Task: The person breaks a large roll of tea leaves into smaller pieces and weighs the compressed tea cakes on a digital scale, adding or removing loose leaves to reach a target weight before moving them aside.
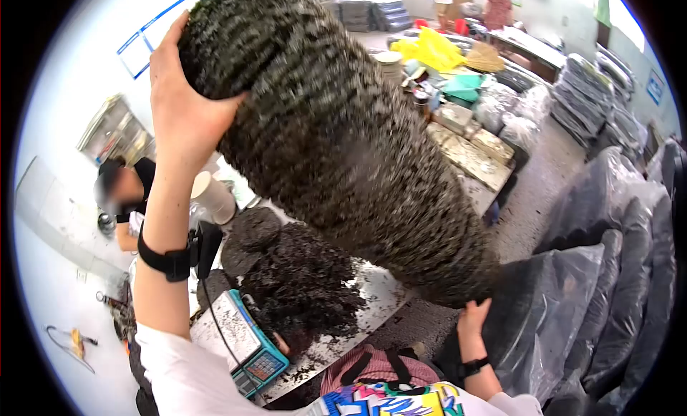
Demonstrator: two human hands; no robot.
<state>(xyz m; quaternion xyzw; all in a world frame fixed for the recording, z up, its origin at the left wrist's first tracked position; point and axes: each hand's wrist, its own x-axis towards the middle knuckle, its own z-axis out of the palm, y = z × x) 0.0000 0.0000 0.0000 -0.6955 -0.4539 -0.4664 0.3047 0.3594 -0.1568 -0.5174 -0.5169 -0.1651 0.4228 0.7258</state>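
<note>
A long, thick stack of dark dried seaweed (343, 144) hangs slantwise in front of me, held between my two hands, partly smeared by motion. My left hand (189, 104) grips its upper left end, thumb on the near side. At the lower right end, my right hand (472, 321) presses against the stack, its fingers partly hidden. Below lies a loose heap of dark dried seaweed (308, 280) on the white table (383, 294). Beside the heap are round seaweed cakes (250, 233) and a blue digital scale (243, 341), its white pan strewn with crumbs.
Several clear plastic bags of dark discs (551, 294) stand close on my right. Behind is a cluttered table with yellow plastic (433, 49) and pale boxes (472, 147). A person in black (136, 194) is at the left; more people are far back.
</note>
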